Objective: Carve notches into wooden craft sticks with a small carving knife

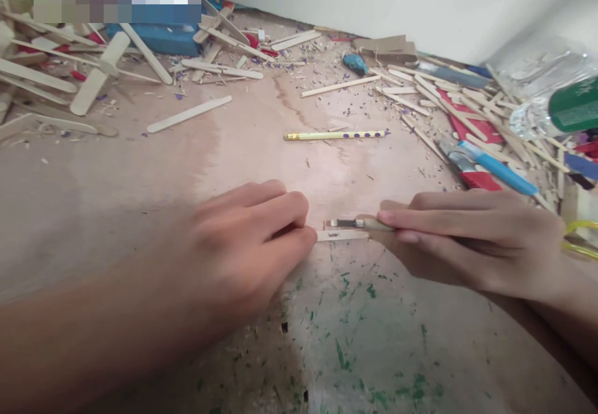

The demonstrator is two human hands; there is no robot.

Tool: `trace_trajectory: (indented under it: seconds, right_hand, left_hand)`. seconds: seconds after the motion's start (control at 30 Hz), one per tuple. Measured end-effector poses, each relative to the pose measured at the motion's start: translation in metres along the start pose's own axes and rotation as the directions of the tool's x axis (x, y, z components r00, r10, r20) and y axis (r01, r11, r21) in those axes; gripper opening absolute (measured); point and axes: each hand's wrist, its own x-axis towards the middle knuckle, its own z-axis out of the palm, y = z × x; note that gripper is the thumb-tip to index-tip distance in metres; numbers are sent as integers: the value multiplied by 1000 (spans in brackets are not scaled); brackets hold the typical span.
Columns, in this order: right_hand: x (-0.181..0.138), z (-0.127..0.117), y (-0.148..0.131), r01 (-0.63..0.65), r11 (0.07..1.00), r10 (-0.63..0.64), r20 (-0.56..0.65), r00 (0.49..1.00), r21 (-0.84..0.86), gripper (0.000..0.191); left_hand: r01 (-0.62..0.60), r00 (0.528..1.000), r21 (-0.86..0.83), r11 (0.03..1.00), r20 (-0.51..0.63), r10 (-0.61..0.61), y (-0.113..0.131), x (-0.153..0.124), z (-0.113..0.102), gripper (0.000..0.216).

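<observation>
My left hand (252, 239) is closed on a short pale wooden stick (348, 235), pinching its left end near the table surface. A small dark notch or hole shows in the stick. In my right hand (471, 233) is a carving knife (348, 223) with a short metal blade and a light handle, held between thumb and fingers. Its blade points left, just above the stick's far edge; whether it touches the wood I cannot tell. Beyond both hands lies a cream pencil (336, 135) with purple dots.
Loose craft sticks (189, 114) and wood scraps lie at the back left, by a blue box (163, 39). More sticks, a blue-capped pen (498, 168) and a green-labelled plastic bottle (574, 104) crowd the right. Shavings and green paint marks dot the wooden table (140, 165).
</observation>
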Motion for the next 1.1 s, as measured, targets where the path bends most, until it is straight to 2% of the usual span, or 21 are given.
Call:
trace_trajectory:
  seconds: [0.1,0.23,0.33,0.5,0.67,0.73,0.83,0.9,1.03,1.1]
  right_hand:
    - [3,0,0,-6,1000,7,-71,997,23,37]
    - [3,2,-3,-6,1000,8,-83,997,26,43]
    - [3,4,-4,-37,999,32,-178,983,-23,38]
    - [6,4,-1,-98,993,78,-257,963,-66,31]
    - [4,4,1,-59,997,46,-256,966,-43,28]
    - [2,4,1,-24,999,19,-213,977,-24,30]
    - [1,4,-1,23,998,-16,-105,994,64,47]
    - [2,5,-2,44,996,-38,-73,997,81,52]
    - [2,7,-3,9,1000,-9,-101,995,5,48]
    - [-1,6,-3,-5,1000,2,-112,994,-27,51]
  left_hand:
    - [0,1000,-23,1000,0,0,0,1,0,35]
    - [-6,1000,-34,999,-5,6,1,4,1,27]
    - [-16,1000,-37,999,-19,16,-1,6,0,20]
    - [8,1000,-43,999,-10,-9,-8,6,-4,27]
    - [22,999,18,1000,24,-22,-11,6,-9,19]
    - [17,1000,41,999,14,-18,-11,7,-8,16]
    - [51,999,57,997,-14,-50,-8,9,-6,23]
    - [62,998,34,997,-20,-62,-4,9,-4,30]
    - [-44,999,-124,991,20,47,4,5,-2,25]
    - [-88,994,-144,986,51,96,4,2,-2,29]
